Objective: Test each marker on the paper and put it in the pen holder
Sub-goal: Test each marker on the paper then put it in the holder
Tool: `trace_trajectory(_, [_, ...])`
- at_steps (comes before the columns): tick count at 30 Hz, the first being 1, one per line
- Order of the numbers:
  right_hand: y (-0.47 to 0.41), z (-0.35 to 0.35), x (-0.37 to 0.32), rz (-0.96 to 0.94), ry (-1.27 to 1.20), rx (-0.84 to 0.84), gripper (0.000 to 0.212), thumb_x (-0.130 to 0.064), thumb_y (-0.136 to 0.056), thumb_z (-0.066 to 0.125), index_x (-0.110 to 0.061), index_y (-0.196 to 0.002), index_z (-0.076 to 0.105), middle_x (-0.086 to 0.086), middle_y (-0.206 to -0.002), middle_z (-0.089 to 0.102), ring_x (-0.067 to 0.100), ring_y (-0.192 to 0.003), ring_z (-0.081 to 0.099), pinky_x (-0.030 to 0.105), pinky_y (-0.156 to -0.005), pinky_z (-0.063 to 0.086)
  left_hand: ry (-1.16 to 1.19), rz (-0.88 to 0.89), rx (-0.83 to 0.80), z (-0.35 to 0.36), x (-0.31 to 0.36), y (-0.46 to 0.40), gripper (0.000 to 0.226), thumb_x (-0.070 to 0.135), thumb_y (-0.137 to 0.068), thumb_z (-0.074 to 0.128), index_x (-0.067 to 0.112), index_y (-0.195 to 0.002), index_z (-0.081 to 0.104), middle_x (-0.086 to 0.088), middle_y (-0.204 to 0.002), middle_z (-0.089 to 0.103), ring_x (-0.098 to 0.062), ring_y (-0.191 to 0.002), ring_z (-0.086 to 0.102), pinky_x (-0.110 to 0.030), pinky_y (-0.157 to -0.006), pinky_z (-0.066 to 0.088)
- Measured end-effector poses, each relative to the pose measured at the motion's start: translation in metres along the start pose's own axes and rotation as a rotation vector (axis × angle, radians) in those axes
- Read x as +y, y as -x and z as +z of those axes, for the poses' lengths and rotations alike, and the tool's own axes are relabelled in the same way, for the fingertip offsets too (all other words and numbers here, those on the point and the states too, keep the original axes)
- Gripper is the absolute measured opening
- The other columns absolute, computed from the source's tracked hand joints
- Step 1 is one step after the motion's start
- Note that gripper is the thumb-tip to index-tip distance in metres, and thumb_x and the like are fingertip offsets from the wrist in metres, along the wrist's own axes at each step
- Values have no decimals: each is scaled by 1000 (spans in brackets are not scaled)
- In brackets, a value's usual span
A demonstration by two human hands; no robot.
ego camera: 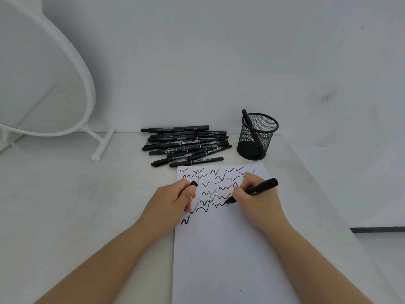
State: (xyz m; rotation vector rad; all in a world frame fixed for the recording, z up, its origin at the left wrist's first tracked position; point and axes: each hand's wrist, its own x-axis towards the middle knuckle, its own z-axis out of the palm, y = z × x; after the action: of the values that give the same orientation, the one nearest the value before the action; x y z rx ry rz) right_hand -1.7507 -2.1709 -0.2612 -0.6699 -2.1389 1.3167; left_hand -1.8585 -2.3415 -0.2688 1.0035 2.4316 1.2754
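From my feed the holder [257,137] had a clear top, just one marker [249,126] leaning inside on the left. The pile [186,145] sat just left of it, so coming in from the right looked open. The mirror [43,69] stood well off left, wall close behind everything.

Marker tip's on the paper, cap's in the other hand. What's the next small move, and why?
Probably lift the marker in the right hand and press on the cap held by the left hand: its tip sits at a fresh squiggle on the paper, so it seems tested.
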Motion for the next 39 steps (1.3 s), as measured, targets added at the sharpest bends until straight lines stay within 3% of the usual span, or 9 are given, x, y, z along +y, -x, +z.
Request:
trace_trajectory(4, [-3, -6, -17, -49, -177, 165, 20, -15, -77, 70, -21, -62, 58, -14, -53, 60, -2, -47, 49, 9, -46, 36, -10, 9, 3, 0, 1, 1, 24, 31, -93, 43, 28, -70, 50, 17, -62, 64, -5, -57, 54, -17, -58, 41])
trace_trajectory(8, [-1, -1, -30, 122, -314, 21, 12, -15, -80, 67, -22, -72, 63, -11, -45, 52, 4, -42, 45, 14, -42, 37, -7, 48, 10, 0, 3, 3, 20, 33, -90, 50, 33, -70, 52, 20, -62, 59, -1, -51, 47, -13, -52, 37])
trace_trajectory(11, [2, 10, -32, 310, -746, -96, 26, -16, -88, 57, -21, -66, 68, -3, -50, 49, 8, -43, 43, 20, -40, 35, -1, 67, 7, 0, 2, 2, 17, 34, -89, 53, 34, -72, 55, 20, -64, 59, -1, -49, 45, -13, -52, 37])
trace_trajectory(13, [4, 15, -29, 332, -908, -84, 38, -20, -93, 48, -20, -62, 69, 0, -50, 51, 9, -41, 42, 21, -37, 33, 7, 73, -11, 0, 1, 1, 13, 34, -89, 53, 35, -76, 55, 15, -70, 62, -2, -49, 44, -14, -51, 38])
trace_trajectory(20, [11, 16, -16, 209, -661, -1, 34, -15, -94, 48, -18, -64, 64, 4, -52, 58, 13, -39, 43, 22, -38, 34, -11, 98, -16, -1, 3, 3, 14, 33, -88, 55, 37, -75, 56, 17, -70, 61, -3, -56, 46, -15, -55, 36])
trace_trajectory(28, [16, 17, -22, 173, -555, -96, 42, -12, -92, 50, -29, -58, 66, 4, -55, 63, 14, -42, 48, 23, -39, 36, -59, 171, -19, -2, 6, 5, 12, 33, -88, 56, 36, -77, 58, 17, -77, 60, -4, -79, 51, -13, -65, 36])
trace_trajectory(34, [19, 17, -23, 129, -487, -116, 21, -13, -91, 54, -13, -71, 59, 1, -53, 60, 12, -44, 49, 22, -40, 37, -101, 227, -4, -3, 8, 8, 12, 36, -88, 54, 33, -77, 57, 16, -69, 57, -3, -79, 49, -14, -66, 36])
trace_trajectory(37, [20, 17, -23, 133, -465, -109, 17, -15, -90, 55, -8, -75, 58, -1, -50, 58, 11, -43, 48, 21, -40, 37, -183, 296, -3, -4, 13, 9, 13, 42, -85, 46, 38, -74, 51, 19, -63, 51, -4, -75, 47, -14, -63, 34])
trace_trajectory(39, [22, 18, -24, 122, -474, -109, 18, -16, -91, 55, -7, -75, 58, 0, -51, 58, 11, -44, 48, 21, -41, 38, -213, 328, 10, -4, 14, 10, 16, 40, -86, 44, 32, -76, 54, 19, -62, 47, -7, -72, 46, -15, -62, 33])
